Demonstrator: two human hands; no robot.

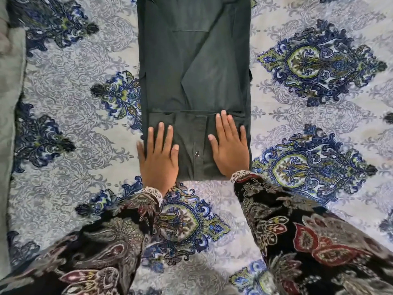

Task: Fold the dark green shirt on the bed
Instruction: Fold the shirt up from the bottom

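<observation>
The fingers [161,133] of both hands lie straight and a little spread, pressing flat on the near folded end of the dark green shirt [194,60]. The left hand [158,155] and right hand [230,145] sit side by side, equally near. The shirt is a long strip on the bed [319,145], stretching straight away from them, so I think the next fold goes forward.

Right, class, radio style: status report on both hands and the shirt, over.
Left hand and right hand flat, pressing the near fold. Dark green shirt a long narrow strip on the bedspread, near end folded up. Nothing in the way.
</observation>
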